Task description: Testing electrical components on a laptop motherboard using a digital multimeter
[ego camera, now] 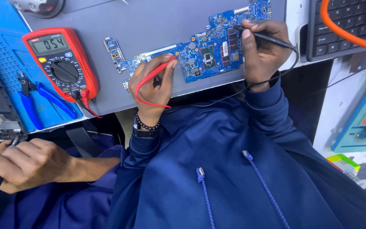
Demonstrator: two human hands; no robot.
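Probes down on the blue circuit board [200, 53], upper centre of frame on a grey mat [149, 25]. Left hand [153, 82] pinches the red probe [153, 76]; right hand [263, 48] grips the black probe [267, 39], tip apparently touching the board. Red multimeter [60, 61] upper left; a co-worker's hand [26, 163] lower left.

Blue circuit board [200, 53] showing glossy lacquer with metal chips; red plastic multimeter [62, 61] looking rubbery matt; grey matt table [149, 21] appearing smooth; navy hooded sweatshirt [234, 178] lying soft, cloth.
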